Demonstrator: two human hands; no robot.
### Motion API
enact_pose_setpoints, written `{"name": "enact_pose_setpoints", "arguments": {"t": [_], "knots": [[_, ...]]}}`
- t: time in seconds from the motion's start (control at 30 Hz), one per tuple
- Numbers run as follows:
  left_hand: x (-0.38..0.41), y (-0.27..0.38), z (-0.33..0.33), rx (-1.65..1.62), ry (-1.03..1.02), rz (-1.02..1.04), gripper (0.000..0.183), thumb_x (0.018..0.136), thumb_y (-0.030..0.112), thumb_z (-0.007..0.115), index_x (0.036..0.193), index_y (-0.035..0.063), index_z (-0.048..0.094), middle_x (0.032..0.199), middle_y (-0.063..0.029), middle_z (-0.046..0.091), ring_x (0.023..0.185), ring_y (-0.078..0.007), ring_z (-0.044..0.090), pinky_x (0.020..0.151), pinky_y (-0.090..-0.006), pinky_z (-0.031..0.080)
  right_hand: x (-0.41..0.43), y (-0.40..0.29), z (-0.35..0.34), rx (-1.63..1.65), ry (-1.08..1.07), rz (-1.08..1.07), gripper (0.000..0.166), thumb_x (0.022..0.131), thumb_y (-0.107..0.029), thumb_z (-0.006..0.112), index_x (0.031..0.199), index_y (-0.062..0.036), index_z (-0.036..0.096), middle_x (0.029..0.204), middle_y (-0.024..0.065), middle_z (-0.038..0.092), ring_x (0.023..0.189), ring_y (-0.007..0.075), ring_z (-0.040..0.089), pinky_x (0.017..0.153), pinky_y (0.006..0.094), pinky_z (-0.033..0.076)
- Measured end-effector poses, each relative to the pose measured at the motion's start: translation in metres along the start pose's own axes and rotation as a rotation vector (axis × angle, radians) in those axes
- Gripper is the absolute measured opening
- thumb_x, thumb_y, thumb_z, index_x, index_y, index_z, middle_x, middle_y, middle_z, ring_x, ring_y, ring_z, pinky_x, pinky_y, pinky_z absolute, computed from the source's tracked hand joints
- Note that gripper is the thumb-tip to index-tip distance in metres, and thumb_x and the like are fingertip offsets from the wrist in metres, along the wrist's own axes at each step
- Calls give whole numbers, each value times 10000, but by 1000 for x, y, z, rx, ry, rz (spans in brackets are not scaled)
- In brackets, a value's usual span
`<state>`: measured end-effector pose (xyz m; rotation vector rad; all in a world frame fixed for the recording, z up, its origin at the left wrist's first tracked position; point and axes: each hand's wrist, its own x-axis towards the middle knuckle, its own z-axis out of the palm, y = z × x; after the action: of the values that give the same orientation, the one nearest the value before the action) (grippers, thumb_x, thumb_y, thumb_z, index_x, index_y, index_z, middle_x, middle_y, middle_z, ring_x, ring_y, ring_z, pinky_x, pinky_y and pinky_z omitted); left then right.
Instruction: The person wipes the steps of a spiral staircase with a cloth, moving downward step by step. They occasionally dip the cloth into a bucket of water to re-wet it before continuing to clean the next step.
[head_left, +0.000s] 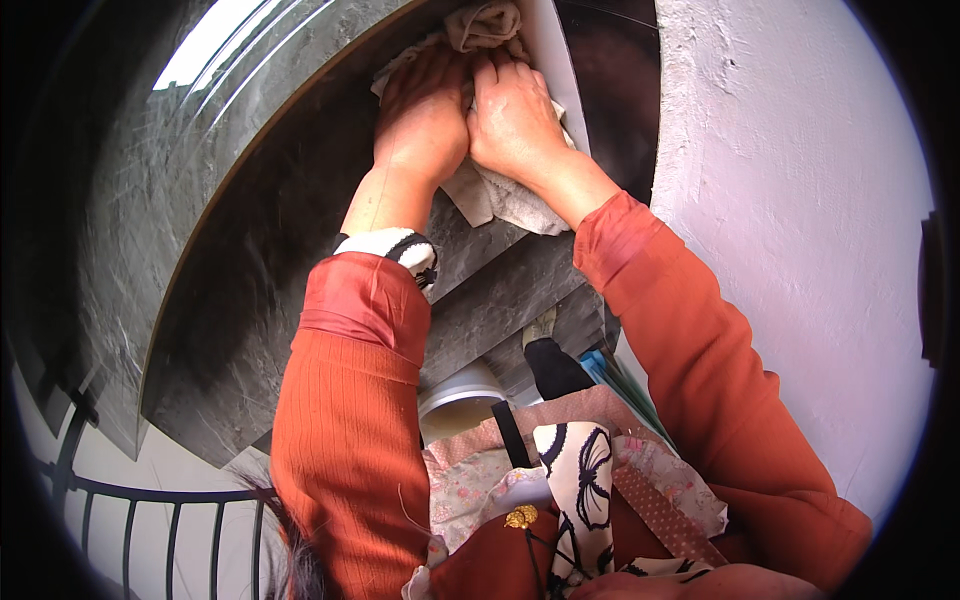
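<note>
A damp-looking pale towel (517, 199) lies bunched on a dark grey marble-patterned stair tread (300, 142), close against a white skirting board (555, 60). My left hand (424, 112) presses down on the towel's left part, fingers pointing away from me. Right beside it, thumb side touching, my right hand (514, 112) bears on the towel near the skirting. Beyond my fingertips a rolled part of cloth (484, 26) sticks up; whether it belongs to the same towel I cannot tell. Both palms are hidden, and the fingertips partly sink into the fabric.
Lower steps (510, 292) descend towards me. A white bucket (461, 397) stands below, near my foot (540, 326) and a blue-green object (615, 382). A rough white wall (780, 187) rises at right. A black metal railing (172, 495) curves at lower left.
</note>
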<state>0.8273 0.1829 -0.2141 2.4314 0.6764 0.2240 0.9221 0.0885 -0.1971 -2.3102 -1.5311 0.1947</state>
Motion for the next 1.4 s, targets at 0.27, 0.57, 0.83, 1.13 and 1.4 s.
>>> {"name": "enact_pose_setpoints", "arguments": {"t": [0.27,0.57,0.83,1.13,1.4], "knots": [[-5,-2,5,-50,-88,-112,550,915,266,466,1437,103,412,1539,-94,355,1454,-231,267,1205,-384,163,21,-33,-46,-17,90,-93,585,755,-145,668,1281,34,484,1252,261,507,1123,391,511,945,460,431],[-9,-3,3,-124,37,-79,512,915,226,455,1404,73,442,1493,-120,412,1426,-249,316,1188,-397,197,43,-15,-3,-19,73,41,539,722,-87,634,1249,-2,556,1325,306,447,1149,466,486,990,480,449],[-33,0,4,-131,168,-88,465,928,170,486,1383,73,494,1479,-122,447,1409,-254,358,1157,-416,259,49,-5,-9,93,70,163,334,702,-31,596,1017,-10,705,1036,254,646,955,472,597,884,485,513],[-110,-6,-6,25,143,-224,500,893,138,536,1379,36,484,1430,-136,491,1398,-286,370,1152,-474,257,18,-66,28,77,18,-117,416,650,-58,669,1059,19,655,1180,185,602,1111,375,533,945,433,483],[-133,4,-15,104,152,-249,505,865,75,533,1369,69,502,1441,-133,480,1385,-327,378,1145,-486,256,-9,-66,17,-193,-104,-180,450,750,-265,717,1150,-82,623,1129,129,552,1038,305,519,834,431,425]]}}
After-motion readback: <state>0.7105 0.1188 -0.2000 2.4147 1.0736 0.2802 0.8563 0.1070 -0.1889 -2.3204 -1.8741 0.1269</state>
